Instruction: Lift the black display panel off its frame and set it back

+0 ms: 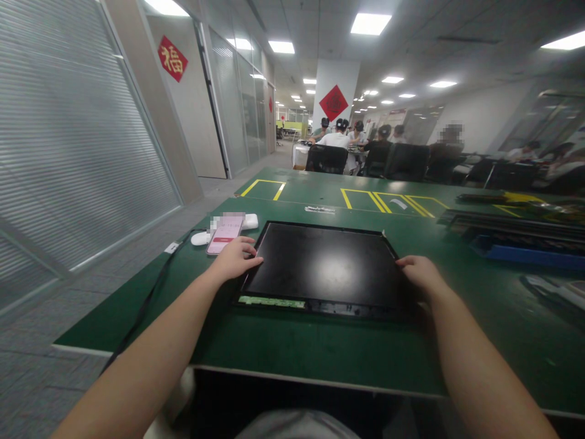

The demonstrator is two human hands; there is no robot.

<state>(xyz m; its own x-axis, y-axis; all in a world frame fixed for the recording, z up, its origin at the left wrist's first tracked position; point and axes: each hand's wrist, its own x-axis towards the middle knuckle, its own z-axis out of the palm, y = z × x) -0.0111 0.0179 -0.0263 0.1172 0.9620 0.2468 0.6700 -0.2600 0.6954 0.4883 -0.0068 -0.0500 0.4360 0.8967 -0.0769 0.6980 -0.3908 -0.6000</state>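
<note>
A black flat screen panel (pixel 322 265) lies face up on the green table (pixel 283 341) in front of me, with a thin green circuit strip (pixel 271 301) along its near edge. My left hand (pixel 235 257) rests on the panel's left edge, fingers curled over it. On the opposite side, my right hand (pixel 423 274) grips the right edge. Both hands hold the panel flat on the table.
A pink phone (pixel 223 235) and a white device (pixel 200 238) with a black cable (pixel 150 299) lie left of the panel. Blue and black trays (pixel 521 244) sit at right. Yellow tape boxes (pixel 365 198) mark the table farther back. Several people sit at desks beyond.
</note>
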